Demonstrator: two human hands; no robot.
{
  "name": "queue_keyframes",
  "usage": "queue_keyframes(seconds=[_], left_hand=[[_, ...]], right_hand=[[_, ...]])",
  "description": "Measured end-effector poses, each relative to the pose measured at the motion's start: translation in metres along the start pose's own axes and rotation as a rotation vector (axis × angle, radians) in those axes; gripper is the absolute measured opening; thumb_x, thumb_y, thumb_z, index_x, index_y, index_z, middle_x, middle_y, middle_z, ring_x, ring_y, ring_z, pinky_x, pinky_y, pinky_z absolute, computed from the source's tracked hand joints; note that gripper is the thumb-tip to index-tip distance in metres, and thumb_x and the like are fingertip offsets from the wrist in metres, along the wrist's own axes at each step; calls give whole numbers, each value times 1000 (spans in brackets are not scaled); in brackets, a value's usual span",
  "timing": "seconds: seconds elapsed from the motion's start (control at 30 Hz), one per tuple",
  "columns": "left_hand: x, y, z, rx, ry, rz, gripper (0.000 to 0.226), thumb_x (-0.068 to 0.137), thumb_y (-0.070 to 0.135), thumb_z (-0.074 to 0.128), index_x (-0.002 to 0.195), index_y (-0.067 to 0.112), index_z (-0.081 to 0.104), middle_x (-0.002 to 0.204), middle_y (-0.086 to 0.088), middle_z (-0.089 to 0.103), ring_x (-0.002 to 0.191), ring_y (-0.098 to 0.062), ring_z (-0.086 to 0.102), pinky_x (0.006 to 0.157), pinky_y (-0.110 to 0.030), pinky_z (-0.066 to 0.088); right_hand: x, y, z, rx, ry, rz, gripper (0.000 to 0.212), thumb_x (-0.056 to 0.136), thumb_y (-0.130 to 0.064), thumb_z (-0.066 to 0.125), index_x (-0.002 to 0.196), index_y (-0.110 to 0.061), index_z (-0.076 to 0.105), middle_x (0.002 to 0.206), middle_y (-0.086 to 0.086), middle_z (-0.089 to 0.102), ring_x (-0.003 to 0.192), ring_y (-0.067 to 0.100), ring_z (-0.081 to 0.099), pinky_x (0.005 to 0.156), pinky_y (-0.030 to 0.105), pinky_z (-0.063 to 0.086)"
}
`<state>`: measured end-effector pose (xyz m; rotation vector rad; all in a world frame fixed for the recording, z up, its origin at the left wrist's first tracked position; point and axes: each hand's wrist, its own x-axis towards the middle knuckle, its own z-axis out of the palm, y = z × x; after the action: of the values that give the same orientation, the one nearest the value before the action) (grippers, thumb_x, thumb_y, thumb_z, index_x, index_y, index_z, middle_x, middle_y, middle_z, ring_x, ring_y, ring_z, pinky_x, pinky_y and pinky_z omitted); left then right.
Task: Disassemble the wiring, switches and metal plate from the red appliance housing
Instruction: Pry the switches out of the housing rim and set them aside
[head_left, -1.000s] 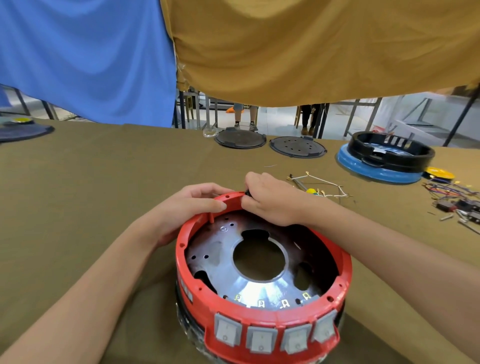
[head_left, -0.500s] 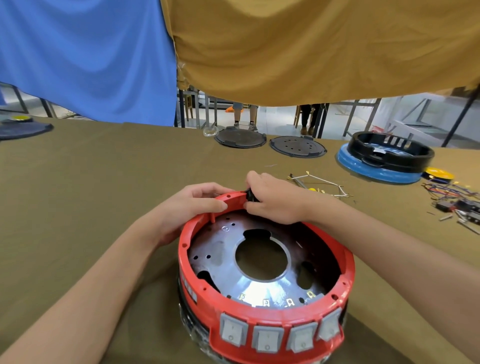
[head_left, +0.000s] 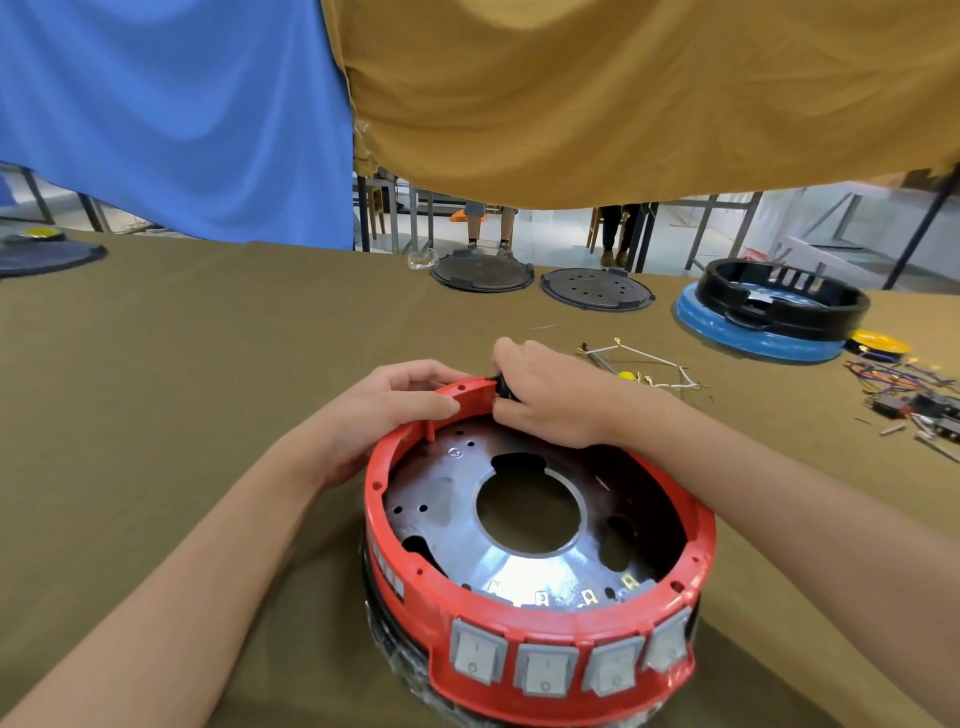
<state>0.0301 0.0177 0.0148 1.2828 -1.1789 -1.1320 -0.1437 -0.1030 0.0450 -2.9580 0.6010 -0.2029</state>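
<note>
Black fitting (head_left: 503, 388) now showing at red housing (head_left: 524, 631) far rim, pinched by right hand (head_left: 550, 397); left hand (head_left: 387, 410) grips rim. Working loose, probably.

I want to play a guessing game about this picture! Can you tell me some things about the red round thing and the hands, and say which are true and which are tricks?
1. The left hand holds the far rim of the red housing. True.
2. The right hand is picking up the loose wires on the table. False: it pinches a small black part at the housing's far rim.
3. Four grey switches sit in the housing's near wall. True.
4. The metal plate lies on the table beside the housing. False: it sits inside the housing.
5. Two dark round discs lie at the far edge of the table. True.
</note>
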Motion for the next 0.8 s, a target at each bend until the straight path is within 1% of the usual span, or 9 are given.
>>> queue_keyframes(seconds=[0.07, 0.17, 0.23, 0.33, 0.47, 0.67, 0.73, 0.77, 0.8], left_hand=[[0, 0, 0, 6, -1, -3, 27, 92, 2, 59, 116, 8, 68, 100, -10, 73, 81, -17, 70, 68, -24, 56], [0, 0, 0, 28, -1, -4, 27, 92, 2, 59, 117, 8, 68, 102, -11, 72, 83, -19, 69, 72, -25, 57], [-1, 0, -1, 19, -7, -2, 28, 91, 2, 60, 117, 8, 67, 105, -15, 72, 87, -22, 69, 76, -27, 58], [0, 0, 0, 20, -7, 1, 28, 91, 3, 61, 118, 8, 67, 110, -18, 71, 91, -25, 69, 81, -30, 58], [-1, -1, 1, 1, 1, 2, 28, 89, 4, 62, 117, 7, 67, 106, -15, 72, 88, -23, 69, 76, -28, 58], [-1, 1, 2, 23, 25, 15, 28, 91, 3, 62, 117, 9, 69, 111, -15, 72, 93, -24, 70, 78, -28, 57], [-1, 2, 0, 56, 28, 21, 29, 90, 3, 63, 117, 11, 70, 112, -16, 72, 95, -24, 70, 80, -28, 57], [-2, 3, -1, 73, 26, 22, 29, 90, 4, 64, 116, 12, 71, 112, -15, 73, 95, -24, 70, 81, -29, 58], [-2, 3, -2, 91, 22, 23, 28, 90, 4, 64, 115, 15, 72, 111, -14, 73, 95, -25, 71, 81, -30, 58]], right_hand=[[0, 0, 0, 19, -6, 11, 23, 98, -28, 48, 98, -7, 39, 80, 0, 39, 72, 8, 35, 61, 34, 22], [0, 0, 2, 18, -15, 27, 25, 98, -29, 48, 100, -6, 39, 82, 2, 41, 71, 4, 33, 59, 35, 18], [0, 0, 0, 69, -5, 56, 23, 99, -28, 47, 99, -7, 38, 82, 2, 43, 69, 4, 34, 56, 32, 22], [0, 3, -5, 357, 115, 119, 14, 98, -20, 46, 97, -11, 35, 78, -1, 44, 64, 11, 35, 56, 27, 28], [0, 4, -3, 314, 98, 106, 16, 97, -23, 48, 98, -15, 34, 83, 0, 45, 70, 12, 39, 61, 31, 31], [0, 7, -5, 501, 211, 147, 20, 99, -29, 52, 95, -16, 37, 78, -5, 41, 67, 11, 35, 63, 31, 34], [0, 8, -9, 659, 282, 222, 21, 99, -35, 55, 95, -17, 44, 81, -4, 46, 70, 9, 43, 63, 23, 40], [0, 10, -11, 829, 317, 281, 21, 99, -36, 57, 97, -16, 50, 86, -2, 50, 73, 10, 49, 66, 21, 46], [-2, 13, -15, 1041, 336, 348, 22, 99, -36, 57, 101, -14, 54, 92, 2, 54, 79, 13, 54, 70, 25, 53]])
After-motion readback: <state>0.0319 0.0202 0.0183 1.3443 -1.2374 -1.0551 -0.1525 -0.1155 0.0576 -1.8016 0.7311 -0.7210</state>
